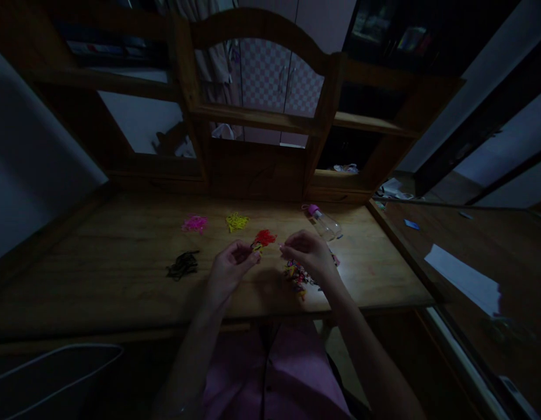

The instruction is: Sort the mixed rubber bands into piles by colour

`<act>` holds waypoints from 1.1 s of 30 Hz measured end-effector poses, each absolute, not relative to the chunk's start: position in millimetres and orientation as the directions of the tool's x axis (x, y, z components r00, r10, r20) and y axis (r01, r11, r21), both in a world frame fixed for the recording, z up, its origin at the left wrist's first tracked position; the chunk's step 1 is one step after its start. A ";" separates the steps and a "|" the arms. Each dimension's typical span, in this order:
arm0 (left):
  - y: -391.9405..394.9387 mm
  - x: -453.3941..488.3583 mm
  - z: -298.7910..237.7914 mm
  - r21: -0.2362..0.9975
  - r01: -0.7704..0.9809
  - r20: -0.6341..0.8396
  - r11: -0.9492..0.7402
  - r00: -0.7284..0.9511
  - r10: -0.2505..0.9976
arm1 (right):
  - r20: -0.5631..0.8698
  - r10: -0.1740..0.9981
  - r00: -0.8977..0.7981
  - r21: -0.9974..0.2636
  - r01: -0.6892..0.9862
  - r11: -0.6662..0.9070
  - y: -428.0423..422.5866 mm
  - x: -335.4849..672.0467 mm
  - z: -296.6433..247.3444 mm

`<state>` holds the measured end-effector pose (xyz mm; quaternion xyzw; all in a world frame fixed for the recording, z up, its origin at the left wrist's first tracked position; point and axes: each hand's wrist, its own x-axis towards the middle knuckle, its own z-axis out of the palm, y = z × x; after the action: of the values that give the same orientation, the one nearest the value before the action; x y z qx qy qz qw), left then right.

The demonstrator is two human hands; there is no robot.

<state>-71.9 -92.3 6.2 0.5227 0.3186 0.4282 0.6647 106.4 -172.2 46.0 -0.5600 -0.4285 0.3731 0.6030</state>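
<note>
My left hand is closed in a pinch on a few small elastic bands, yellow and dark ones among them. My right hand hovers to the right of it with thumb and forefinger pressed together; a tiny pale pink bit shows at the tips, too small to name. Just beyond the fingers lies a red pile of bands. Under my right hand and wrist spreads a mixed-colour pile, partly hidden. Sorted heaps rest farther left: yellow bands, pink bands and black bands.
A clear bottle with a purple cap lies on its side at the back right of the wooden desk. Shelving rises along the back edge. On the brown surface to the right lies white paper and a blue card.
</note>
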 end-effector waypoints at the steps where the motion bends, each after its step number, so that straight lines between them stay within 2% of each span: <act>1: -88.5 -82.0 6.9 0.969 -0.234 0.020 0.083 0.406 0.914 | 0.142 0.941 0.306 -0.989 0.072 0.126 -148.6 99.9 49.2; 3: -81.9 -100.5 5.9 0.969 -0.234 0.009 0.082 0.361 0.932 | 0.189 0.956 0.226 -0.975 0.161 0.155 -95.1 80.5 52.9; 6: -74.6 -123.0 1.5 0.967 -0.243 0.003 0.069 0.285 0.958 | 0.231 0.968 0.093 -0.855 0.494 0.157 -20.4 40.9 51.6; 10: -69.9 -145.0 -0.7 0.983 -0.183 0.013 0.027 0.214 0.977 | 0.209 0.977 -0.032 -0.776 0.602 0.186 30.2 -2.7 45.4; 14: -69.0 -160.5 2.3 0.994 -0.113 0.013 0.004 0.146 0.989 | 0.204 0.976 -0.079 -0.731 0.651 0.205 29.1 -12.5 46.1; 18: -66.7 -169.6 4.8 0.998 -0.064 0.032 -0.023 0.145 0.989 | 0.158 0.968 -0.196 -0.772 0.587 0.245 0.6 -0.7 55.5; 20: -64.8 -172.2 5.9 0.998 -0.045 0.040 -0.034 0.150 0.988 | 0.087 0.927 -0.364 -0.865 0.434 0.252 -16.4 6.7 60.3; 23: -63.2 -175.0 8.6 0.998 -0.011 0.059 -0.058 0.151 0.987 | 0.072 0.833 -0.548 -0.923 0.280 0.264 -34.1 13.4 64.4; 33: -77.1 -188.7 17.3 0.995 0.041 0.084 -0.087 0.076 0.994 | 0.065 0.810 -0.583 -0.930 0.258 0.261 -28.2 0.0 65.6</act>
<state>-188.7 -77.1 17.3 0.5500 0.4704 0.4909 0.4851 0.0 -28.2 65.6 -0.3597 -0.7422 0.4902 0.2817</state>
